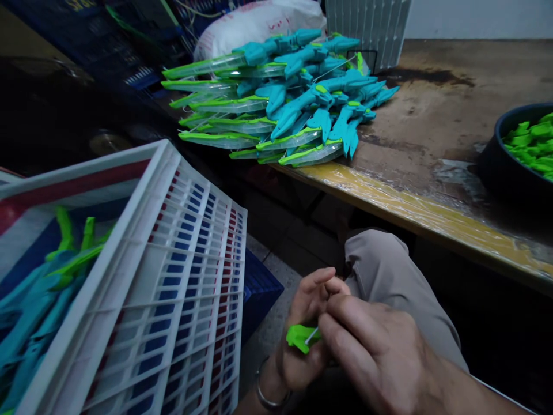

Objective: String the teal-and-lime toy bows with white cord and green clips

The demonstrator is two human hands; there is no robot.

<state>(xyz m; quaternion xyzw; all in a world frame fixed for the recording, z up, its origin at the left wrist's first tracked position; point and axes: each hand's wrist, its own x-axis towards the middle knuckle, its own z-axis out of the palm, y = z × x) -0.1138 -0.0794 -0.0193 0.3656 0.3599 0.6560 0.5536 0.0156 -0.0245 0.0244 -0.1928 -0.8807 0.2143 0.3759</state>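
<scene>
In the head view, both hands are together low in the middle, over the lap and on the near side of the tabletop (419,127). A small bright green piece (298,338) lies against the cupped palm of the left hand (309,314), with a thin pale rod (311,335) beside or in it; its right end disappears behind the fingers of the right hand (371,346). The right hand's fingers are bent inward and close together, but their tips are hidden, so I cannot tell what they pinch, nor how firmly the left hand grips. A metal bracelet (270,397) circles the left wrist. A trouser leg (393,282) shows beyond the right hand.

At the tabletop's left end, a heap of teal and green parts (302,98) overlaps too much to count, some tips reaching past the edge. Behind it are a white sack (259,26) and a ribbed panel (367,29), both cut off above. At the right, a dark basin (496,150) of green pieces (533,141) is cropped by the frame.

Near left, a tilted white crate (147,190), also cropped, contains teal and green items (43,294). The far left is too dark to read clearly.
</scene>
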